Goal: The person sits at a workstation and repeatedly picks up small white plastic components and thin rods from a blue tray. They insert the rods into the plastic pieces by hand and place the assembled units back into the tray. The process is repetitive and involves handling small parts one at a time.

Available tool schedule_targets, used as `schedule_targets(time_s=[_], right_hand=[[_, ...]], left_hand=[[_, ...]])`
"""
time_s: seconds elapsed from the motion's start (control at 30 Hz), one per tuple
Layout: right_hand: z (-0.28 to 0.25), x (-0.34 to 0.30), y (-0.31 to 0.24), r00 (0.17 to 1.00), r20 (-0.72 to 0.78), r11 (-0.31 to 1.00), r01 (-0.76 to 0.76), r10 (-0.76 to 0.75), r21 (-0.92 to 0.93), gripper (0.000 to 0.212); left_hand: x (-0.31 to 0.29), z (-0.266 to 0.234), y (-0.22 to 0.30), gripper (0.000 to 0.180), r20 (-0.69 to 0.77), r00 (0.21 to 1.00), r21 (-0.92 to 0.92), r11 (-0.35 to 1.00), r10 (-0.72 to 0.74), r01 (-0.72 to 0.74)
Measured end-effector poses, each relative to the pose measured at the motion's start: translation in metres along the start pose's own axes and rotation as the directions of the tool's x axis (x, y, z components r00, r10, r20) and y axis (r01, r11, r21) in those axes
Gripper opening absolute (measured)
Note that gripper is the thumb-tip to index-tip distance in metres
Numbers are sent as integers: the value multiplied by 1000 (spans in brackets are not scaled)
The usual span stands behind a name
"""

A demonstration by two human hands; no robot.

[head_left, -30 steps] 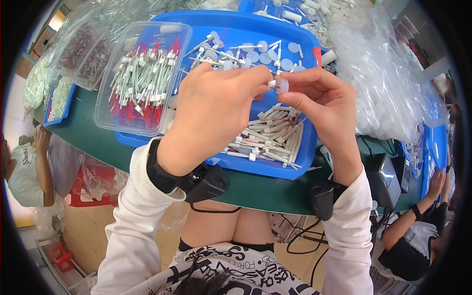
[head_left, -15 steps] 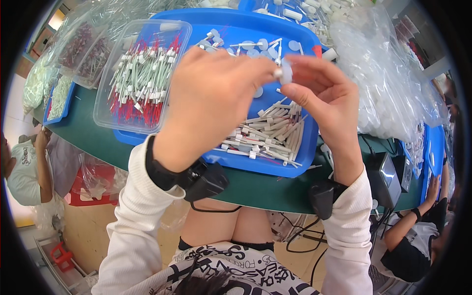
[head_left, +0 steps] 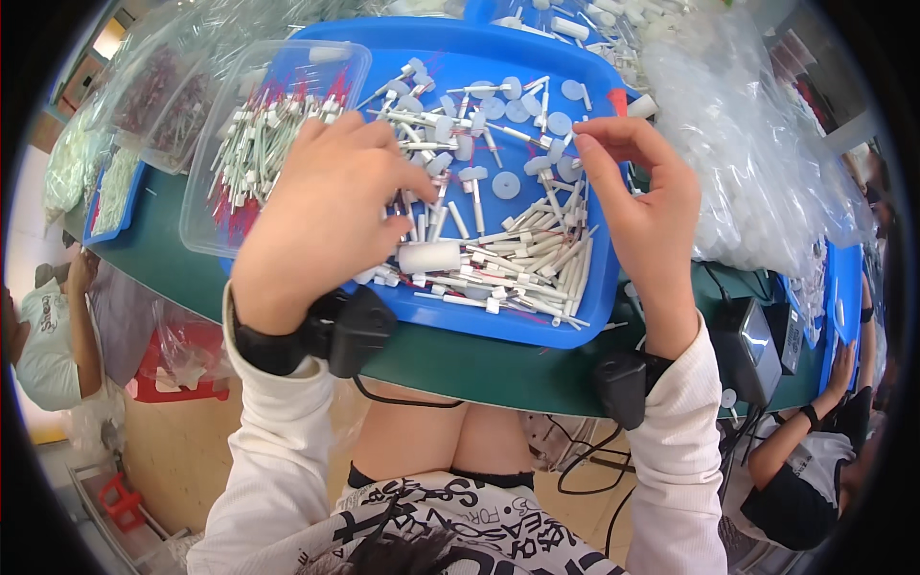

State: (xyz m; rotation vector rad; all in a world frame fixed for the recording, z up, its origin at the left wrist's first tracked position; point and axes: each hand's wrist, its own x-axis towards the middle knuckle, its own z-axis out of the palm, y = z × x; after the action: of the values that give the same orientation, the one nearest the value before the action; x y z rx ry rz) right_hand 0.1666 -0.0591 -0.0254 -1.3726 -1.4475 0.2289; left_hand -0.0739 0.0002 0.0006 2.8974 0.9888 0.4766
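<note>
My left hand [head_left: 331,216] is open, its fingers apart and curved over the left side of the blue tray [head_left: 436,36], partly covering the clear plastic box [head_left: 196,216]. A short white cylinder [head_left: 429,257] lies just below its thumb. The box holds a heap of pale tubes with white connectors and red wires [head_left: 259,144]. My right hand [head_left: 642,182] is above the tray's right side, thumb and index fingertips brought together. What they pinch, if anything, is too small to make out. Close by lie sticks fitted with pale round discs [head_left: 539,165]. White wired tubes [head_left: 527,254] are piled lower in the tray.
Loose pale discs [head_left: 506,185] lie in the tray. A large clear bag of white pieces [head_left: 728,182] stands to the right, near a dark boxy device [head_left: 746,350] with cables. More bags and a small blue tray [head_left: 115,206] are at the left. Other people sit at both sides.
My hands have moved apart. The left went left and down, its fingers spreading. The white disc piece between them is no longer visible there, and the white cylinder now shows in the tray.
</note>
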Motion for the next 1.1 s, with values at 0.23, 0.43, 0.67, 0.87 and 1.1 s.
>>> schedule_targets(time_s=[0.23, 0.43, 0.67, 0.87, 1.1], right_hand=[[-3, 1, 6, 999, -50, 999, -15, 13, -40, 11], [-10, 6, 16, 996, -74, 992, 50, -59, -116, 14], [-8, 3, 26, 956, 168, 793, 293, -239, -534, 19], [-8, 2, 19, 947, 240, 745, 316, -213, -588, 23], [-14, -3, 10, 930, 337, 824, 305, -148, -478, 24]], left_hand=[[9, 11, 5, 15, -86, 996, 73, 997, 37, -31], [22, -7, 18, 5, -508, 844, -422, 904, -171, -71], [26, 2, 20, 6, -361, 866, -827, 548, -346, -126], [28, 9, 20, 19, -71, 963, -961, 277, -259, 4], [31, 17, 19, 43, 208, 978, -942, -268, 3, 201]])
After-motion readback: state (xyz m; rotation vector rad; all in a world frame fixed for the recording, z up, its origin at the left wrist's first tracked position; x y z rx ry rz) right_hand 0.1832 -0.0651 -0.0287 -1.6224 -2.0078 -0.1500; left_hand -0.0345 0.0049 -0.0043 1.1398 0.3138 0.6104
